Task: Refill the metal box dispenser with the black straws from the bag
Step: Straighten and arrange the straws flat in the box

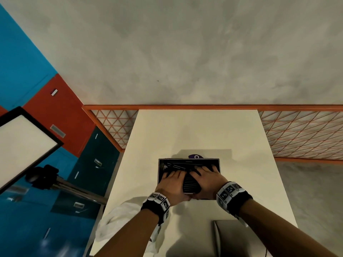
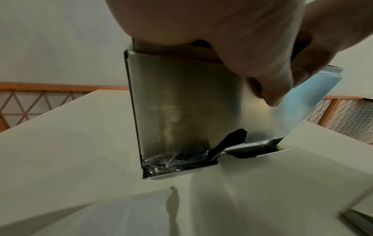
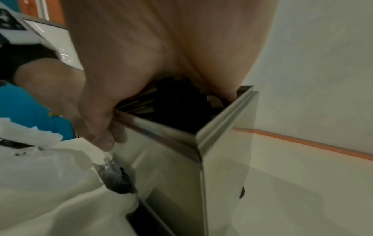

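The metal box dispenser (image 1: 189,165) is standing open-topped on the white surface (image 1: 194,130), and everything here is being placed relative to it. Both hands are reaching over its near rim. The left hand (image 1: 171,184) and right hand (image 1: 206,179) are gripping a bundle of black straws (image 1: 191,184) between them, fingers curled over the bundle, which is tilting into the opening. More straws are lying loose inside the box. The clear wrapping around the bundle seems to be the bag, though the blur is making that hard to confirm. Behind the dispenser, a purple object (image 1: 194,156) is peeking out. Near its front right, a metal lid (image 1: 233,236) is lying flat.
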